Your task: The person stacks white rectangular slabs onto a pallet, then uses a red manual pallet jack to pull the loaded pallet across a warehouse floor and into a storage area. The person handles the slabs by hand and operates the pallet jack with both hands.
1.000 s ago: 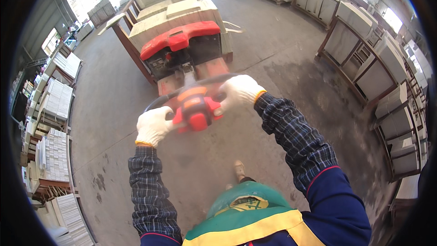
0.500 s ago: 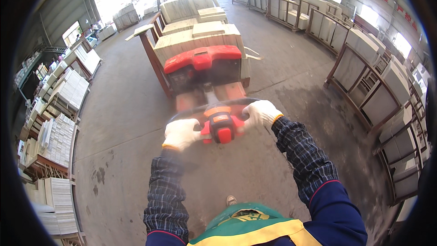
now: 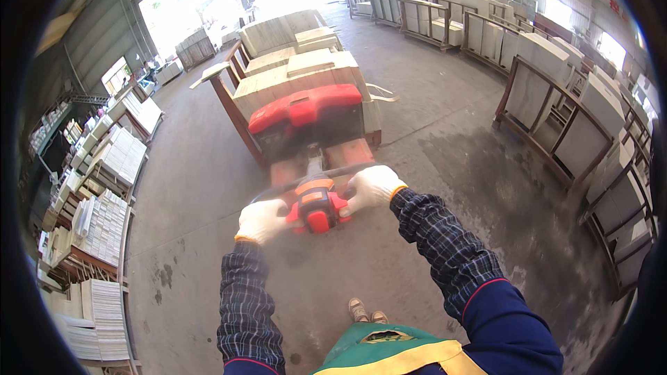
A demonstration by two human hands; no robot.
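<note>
Both gloved hands are wrapped shut around the tiller grips of a red powered pallet truck. The left hand [image 3: 260,221] closes on the left end of the handle loop; the right hand [image 3: 370,188] closes on the right end. Between them sits the red control head [image 3: 318,210] with its orange pad. The fingers curl under the bar, so their exact placement on any control cannot be told.

The tiller shaft [image 3: 316,165] runs forward from the control head to the red motor housing [image 3: 306,107], which sits straight ahead of the person. Just beyond the housing stands the load: a wooden A-frame rack [image 3: 229,104] carrying pale stone slabs [image 3: 299,73] stacked on edge.

Recommended handling, judged from this position:
- Keep both hands fully closed on the grips and the wrists level, so that the tiller stays centred.
- Steer with small, even movements; the slabs stand tall and a sharp swing may shift them.
- Keep the feet [image 3: 366,311] well behind the truck base.
- Watch the clearance to the slab racks [image 3: 556,107] on the right and the stacked tile pallets [image 3: 104,201] on the left; the concrete floor [image 3: 451,167] between them forms the travel lane.
</note>
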